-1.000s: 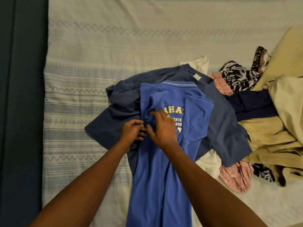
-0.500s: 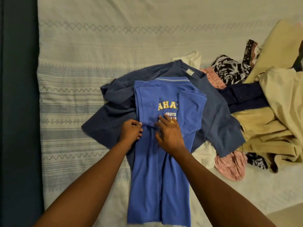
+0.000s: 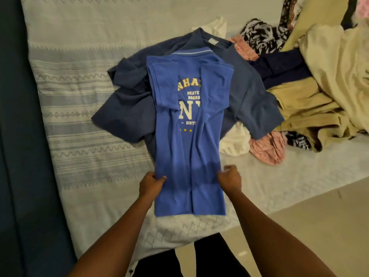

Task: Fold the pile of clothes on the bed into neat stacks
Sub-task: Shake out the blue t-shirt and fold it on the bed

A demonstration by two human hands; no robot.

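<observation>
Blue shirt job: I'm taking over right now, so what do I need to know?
Hands: left hand grips the blue shirt at its left edge near the hem; right hand grips the right edge.
Where: the blue shirt lies on a navy shirt on the bed; the unfolded pile sits to the right.
Done: sides and sleeves are folded in, making a long strip.
Left: probably fold the hem up, set it aside, then do the navy shirt and the pile.

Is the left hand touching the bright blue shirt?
Touching. The head view shows the left hand gripping the bright blue shirt at its left edge, thumb over the fabric.
</observation>
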